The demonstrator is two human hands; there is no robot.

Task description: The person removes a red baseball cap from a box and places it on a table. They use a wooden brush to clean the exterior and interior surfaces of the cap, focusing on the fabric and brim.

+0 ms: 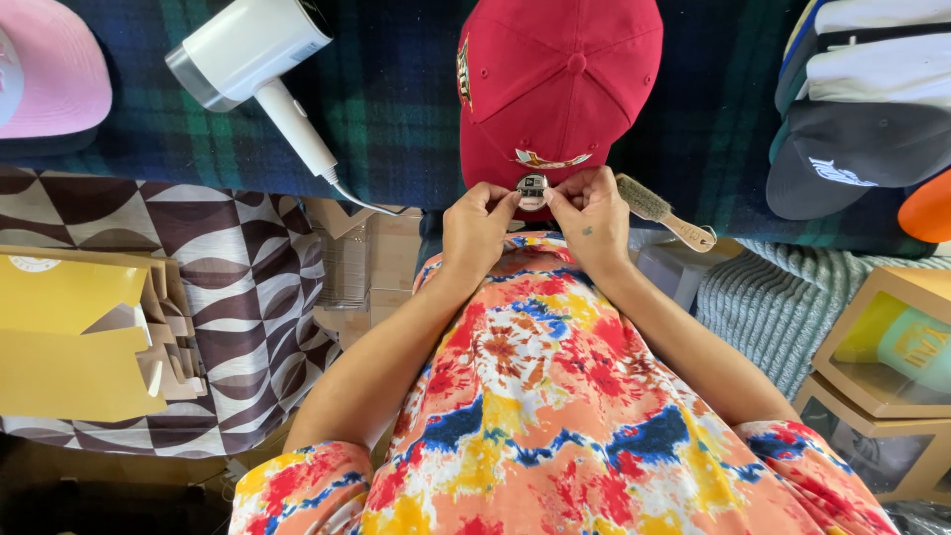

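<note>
A red baseball cap [560,84] lies on the dark plaid cloth [396,109], its back facing me. At the cap's rear edge sits a small silver metal clasp [532,188]. My left hand [475,226] pinches the clasp from the left with thumb and fingertips. My right hand [592,213] pinches it from the right, so both hands meet on it. A wooden-handled brush [662,210] lies just right of my right hand, partly behind it.
A white handheld steamer [260,61] lies upper left with its cord trailing. A pink cap [50,69] is at far left. Stacked caps [862,109] fill the upper right. Yellow flat cartons [74,337] are lower left, windowed boxes [882,376] lower right.
</note>
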